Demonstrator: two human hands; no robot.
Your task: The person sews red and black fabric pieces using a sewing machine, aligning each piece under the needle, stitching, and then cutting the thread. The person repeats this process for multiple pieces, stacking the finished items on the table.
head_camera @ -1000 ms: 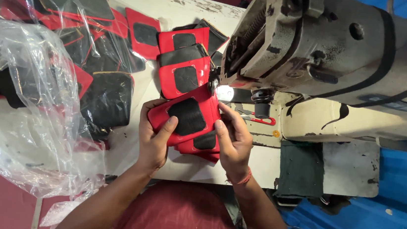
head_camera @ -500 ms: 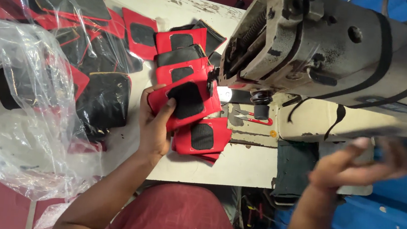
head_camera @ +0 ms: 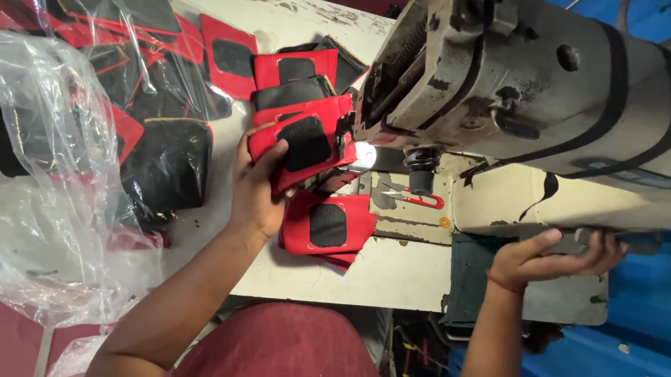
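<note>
The left hand [head_camera: 257, 193] gripped a red fabric panel with a black patch [head_camera: 304, 143] at nine o'clock of the grey sewing machine's needle [head_camera: 421, 175] — feeding looked underway, needing straight alignment — while the right hand [head_camera: 546, 258] curled around the machine's underside lever [head_camera: 589, 237].

We see the sewing machine [head_camera: 556, 111] fill the upper right of the frame, standing on the bench [head_camera: 376, 274]. A plastic bag [head_camera: 24, 183] lies at the left, fabric pieces [head_camera: 307, 141] at centre, thread snips [head_camera: 408, 195] under the machine head.
</note>
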